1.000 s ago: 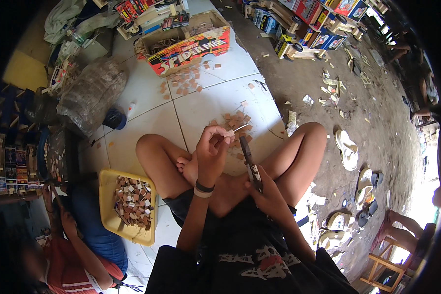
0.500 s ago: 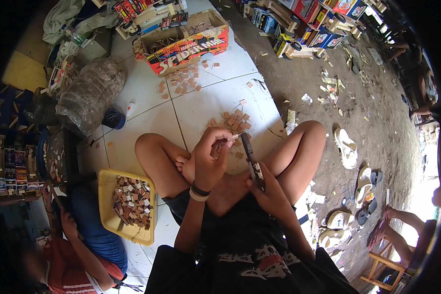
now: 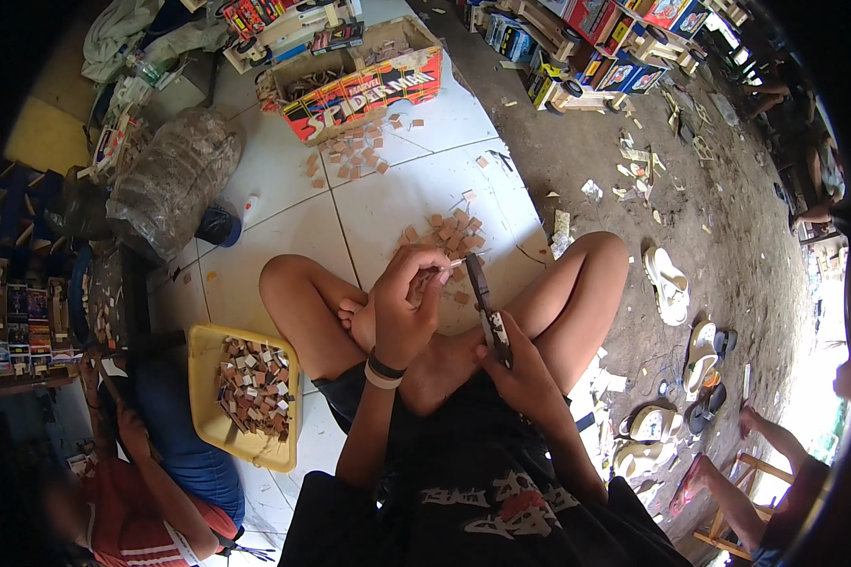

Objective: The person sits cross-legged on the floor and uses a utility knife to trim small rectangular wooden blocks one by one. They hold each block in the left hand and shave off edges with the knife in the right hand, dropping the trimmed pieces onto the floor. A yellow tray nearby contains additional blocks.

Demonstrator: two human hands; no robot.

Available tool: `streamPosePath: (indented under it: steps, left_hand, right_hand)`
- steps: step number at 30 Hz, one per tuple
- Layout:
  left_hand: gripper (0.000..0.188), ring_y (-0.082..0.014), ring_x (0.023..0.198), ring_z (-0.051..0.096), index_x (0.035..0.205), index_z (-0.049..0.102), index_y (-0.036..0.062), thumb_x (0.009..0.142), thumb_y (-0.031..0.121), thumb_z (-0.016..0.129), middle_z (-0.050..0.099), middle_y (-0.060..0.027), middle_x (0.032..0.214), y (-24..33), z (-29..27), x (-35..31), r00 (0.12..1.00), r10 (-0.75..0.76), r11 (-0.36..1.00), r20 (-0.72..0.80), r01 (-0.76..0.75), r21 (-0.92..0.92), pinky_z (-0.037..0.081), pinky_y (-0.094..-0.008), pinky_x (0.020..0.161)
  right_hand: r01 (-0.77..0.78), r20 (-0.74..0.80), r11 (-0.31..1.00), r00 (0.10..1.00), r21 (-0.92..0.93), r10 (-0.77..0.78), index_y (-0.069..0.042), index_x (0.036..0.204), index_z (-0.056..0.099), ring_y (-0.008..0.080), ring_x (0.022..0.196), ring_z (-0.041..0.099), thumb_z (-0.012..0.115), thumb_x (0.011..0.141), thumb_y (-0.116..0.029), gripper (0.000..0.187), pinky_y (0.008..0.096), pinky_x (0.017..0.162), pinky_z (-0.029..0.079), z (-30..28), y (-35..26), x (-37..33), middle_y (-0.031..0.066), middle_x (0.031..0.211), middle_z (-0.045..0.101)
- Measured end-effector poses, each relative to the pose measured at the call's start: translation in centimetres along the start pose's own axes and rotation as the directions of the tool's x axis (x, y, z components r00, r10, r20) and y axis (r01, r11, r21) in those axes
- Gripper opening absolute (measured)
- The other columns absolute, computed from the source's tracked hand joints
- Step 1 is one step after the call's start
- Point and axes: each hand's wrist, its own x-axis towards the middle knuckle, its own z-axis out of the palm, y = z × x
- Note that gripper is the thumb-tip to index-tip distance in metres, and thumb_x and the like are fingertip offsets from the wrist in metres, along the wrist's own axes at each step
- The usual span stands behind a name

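My left hand (image 3: 410,295) is closed in a pinch on a small pale piece (image 3: 456,264), which sticks out past the fingertips toward the right. Wrapped round a pair of pliers (image 3: 488,312) are the fingers of my right hand (image 3: 525,378). The dark jaws point away from me and meet the tip of the small piece, or lie right beside it; I cannot tell whether they grip it. Just beyond both hands, a loose heap of small brown square pieces (image 3: 456,230) lies on the white tiles.
To my left stands a yellow tub (image 3: 293,416) of small brown and white pieces, near a person in red (image 3: 142,510). Ahead is a colourful printed wooden box (image 3: 369,99). A filled plastic sack (image 3: 175,180) lies left; sandals (image 3: 667,283) lie right on the dirt floor.
The pliers' jaws have shifted slightly, and the thin strand that showed past them is less visible. At the far right, another person's legs have moved. My left hand stays nearly still.
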Motion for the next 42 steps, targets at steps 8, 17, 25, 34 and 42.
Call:
streamPosePath:
  steps: [8, 17, 25, 34, 42]
  left_hand:
    - [0.009, -0.0147, 0.088, 0.069, 0.106, 0.069, -0.0015, 0.097, -0.005, 0.068, 0.07, -0.0092, 0.105, 0.4, 0.0, 0.3, 1.0, 0.026, 0.998, 0.0, -0.026, 0.058, 0.055, -0.0271, 0.079]
    - [0.011, -0.0156, 0.091, 0.07, 0.109, 0.069, -0.0025, 0.098, -0.005, 0.068, 0.071, -0.0095, 0.108, 0.3, 0.1, 0.1, 1.0, -0.004, 0.999, -0.018, 0.004, 0.034, 0.056, -0.0271, 0.084]
    - [0.021, -0.0223, 0.112, 0.074, 0.124, 0.068, -0.0074, 0.103, -0.004, 0.067, 0.075, -0.0179, 0.123, -1.2, 1.8, -1.0, 0.986, -0.08, 0.949, -0.145, 0.031, -0.313, 0.058, -0.0323, 0.103]
    - [0.02, -0.0272, 0.119, 0.073, 0.124, 0.064, -0.0063, 0.107, 0.004, 0.064, 0.074, -0.0212, 0.127, -1.4, 1.9, -1.8, 0.979, -0.084, 0.952, -0.184, 0.025, -0.304, 0.06, -0.0345, 0.103]
    - [0.019, -0.0283, 0.119, 0.073, 0.123, 0.064, -0.0071, 0.107, 0.004, 0.065, 0.074, -0.0216, 0.126, -0.8, 1.8, -1.7, 0.979, -0.086, 0.954, -0.186, 0.027, -0.299, 0.061, -0.0354, 0.102]
  right_hand:
    - [-0.057, -0.004, 0.998, 0.998, -0.003, 0.057, -0.004, 0.154, 0.044, 0.0261, 0.086, 0.06, 0.063, 0.105, -0.008, 0.053, 0.0382, 0.083, 0.051, 0.0, -0.2, -0.1, 0.0184, 0.099, 0.062]
    - [0.033, -0.025, 0.998, 0.999, -0.046, -0.034, -0.005, 0.154, 0.043, 0.0248, 0.09, 0.061, 0.061, 0.106, -0.007, 0.052, 0.0367, 0.084, 0.051, 0.2, -0.2, -0.1, 0.0175, 0.104, 0.063]
    - [-0.241, 0.242, 0.914, 0.956, 0.326, 0.166, -0.002, 0.155, 0.043, 0.02, 0.111, 0.055, 0.059, 0.107, -0.006, 0.051, 0.0336, 0.101, 0.045, 0.4, -1.2, -0.1, 0.0094, 0.12, 0.058]
    - [-0.091, 0.155, 0.942, 0.987, 0.322, 0.042, -0.001, 0.145, 0.048, 0.0139, 0.094, 0.048, 0.06, 0.109, -0.011, 0.039, 0.0309, 0.085, 0.044, 1.8, -0.9, -0.1, 0.0046, 0.102, 0.051]
    - [-0.091, 0.159, 0.943, 0.986, 0.319, 0.041, -0.003, 0.148, 0.046, 0.0135, 0.092, 0.048, 0.061, 0.109, -0.012, 0.043, 0.0313, 0.083, 0.045, 1.6, -1.5, -0.3, 0.0037, 0.098, 0.05]
